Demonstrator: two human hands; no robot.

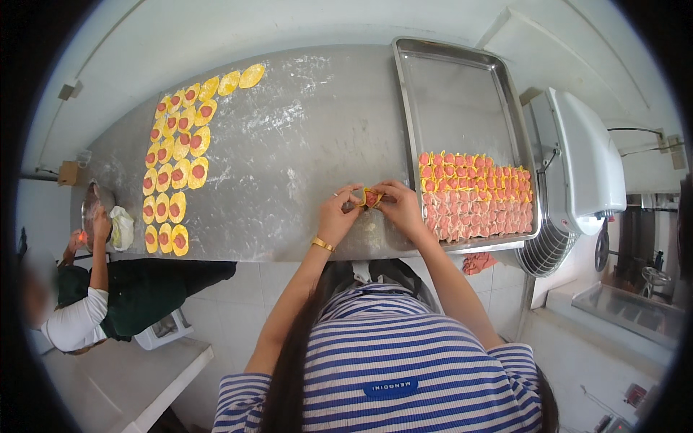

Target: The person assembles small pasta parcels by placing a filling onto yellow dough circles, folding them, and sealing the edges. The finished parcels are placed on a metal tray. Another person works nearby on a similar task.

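Near the front edge of the steel table, my left hand and my right hand meet over a small yellow-skinned dumpling with pink filling. The fingertips of both hands pinch its wrapper from either side, and the filling shows at the top. Just right of my right hand lies a large metal tray. Its near half holds rows of finished open-topped dumplings, some yellow, some paler. At the table's left, yellow round wrappers lie in rows, most bearing a lump of pink filling.
White flour is scattered over the table. At the far left a co-worker's hand reaches into a metal bowl beside a white plastic bag. Right of the tray stand a white machine and a wire fan guard.
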